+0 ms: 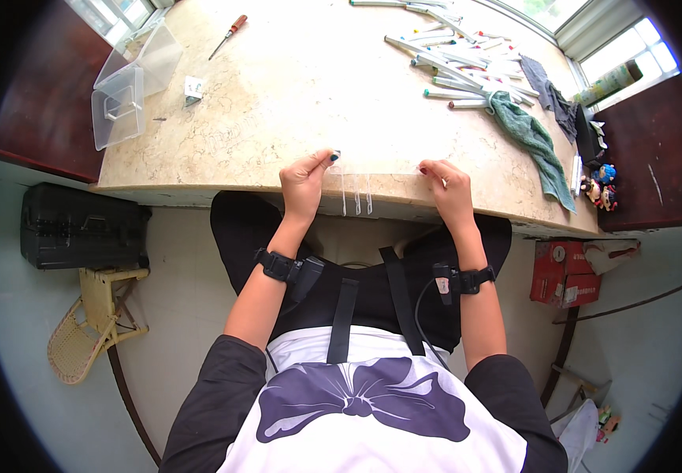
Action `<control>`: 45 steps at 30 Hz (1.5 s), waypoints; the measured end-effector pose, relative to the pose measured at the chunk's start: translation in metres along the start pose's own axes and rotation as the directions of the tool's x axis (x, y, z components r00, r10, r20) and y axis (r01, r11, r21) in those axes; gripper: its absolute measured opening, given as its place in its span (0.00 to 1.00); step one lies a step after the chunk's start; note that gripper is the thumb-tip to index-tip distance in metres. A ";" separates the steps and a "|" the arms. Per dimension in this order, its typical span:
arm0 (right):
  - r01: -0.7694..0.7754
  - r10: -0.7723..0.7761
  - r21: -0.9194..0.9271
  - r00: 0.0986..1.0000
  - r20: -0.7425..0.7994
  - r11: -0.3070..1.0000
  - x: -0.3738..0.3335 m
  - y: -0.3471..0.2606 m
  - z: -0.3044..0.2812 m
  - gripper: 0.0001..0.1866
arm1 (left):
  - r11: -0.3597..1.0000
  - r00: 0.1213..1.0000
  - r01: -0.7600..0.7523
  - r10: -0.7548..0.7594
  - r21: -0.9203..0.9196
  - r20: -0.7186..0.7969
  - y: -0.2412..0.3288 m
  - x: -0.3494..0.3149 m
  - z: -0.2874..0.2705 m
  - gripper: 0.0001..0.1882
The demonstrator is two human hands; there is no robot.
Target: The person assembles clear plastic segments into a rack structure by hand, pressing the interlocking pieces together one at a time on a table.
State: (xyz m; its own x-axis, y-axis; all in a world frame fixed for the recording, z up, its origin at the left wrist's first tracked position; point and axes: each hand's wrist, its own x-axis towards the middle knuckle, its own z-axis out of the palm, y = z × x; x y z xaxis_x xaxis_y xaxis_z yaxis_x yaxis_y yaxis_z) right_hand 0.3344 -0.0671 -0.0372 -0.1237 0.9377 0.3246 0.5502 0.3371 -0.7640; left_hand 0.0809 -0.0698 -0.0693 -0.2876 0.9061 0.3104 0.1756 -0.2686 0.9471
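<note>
A thin clear plastic strip (380, 172) is stretched level above the table's front edge, with several narrow looped prongs hanging from it. My left hand (303, 185) pinches its left end between thumb and fingers. At the other end, my right hand (451, 188) grips it the same way. Being see-through, the strip's exact outline is hard to make out against the stone. Both wrists wear black straps with small devices.
On the pale stone tabletop (278, 102), a clear plastic box (118, 106) stands open at left, near a small white piece (193, 90) and an orange-handled screwdriver (229, 36). Many markers (455, 71) lie scattered at right beside a green cloth (531, 138). A black case (81, 227) sits below left.
</note>
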 end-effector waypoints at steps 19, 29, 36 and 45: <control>0.149 -0.163 -0.362 0.986 -0.010 0.920 -0.001 -0.088 0.033 0.32 | 0.928 0.971 -0.233 0.203 0.290 0.129 0.003 -0.001 -0.010 0.07; 0.267 -0.098 -0.531 0.941 0.324 0.804 -0.012 -0.092 0.061 0.49 | 0.921 0.959 -0.276 0.243 0.275 0.149 0.004 -0.002 -0.009 0.08; 0.210 -0.194 -0.420 0.978 0.081 0.883 0.008 -0.096 0.067 0.53 | 0.911 0.955 -0.286 0.248 0.297 0.160 0.004 -0.003 -0.010 0.07; 0.105 -0.105 -0.288 0.994 0.018 0.952 0.020 -0.084 0.029 0.44 | 0.898 0.964 -0.250 0.264 0.363 0.010 0.000 -0.002 -0.003 0.05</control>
State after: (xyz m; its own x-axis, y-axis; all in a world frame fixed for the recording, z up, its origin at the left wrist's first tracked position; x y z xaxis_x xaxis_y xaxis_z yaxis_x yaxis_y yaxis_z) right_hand 0.2620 -0.0744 0.0174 -0.1951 0.8987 0.3928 0.7483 0.3953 -0.5328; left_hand 0.0786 -0.0729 -0.0697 -0.2214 0.8061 0.5488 0.5713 -0.3488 0.7429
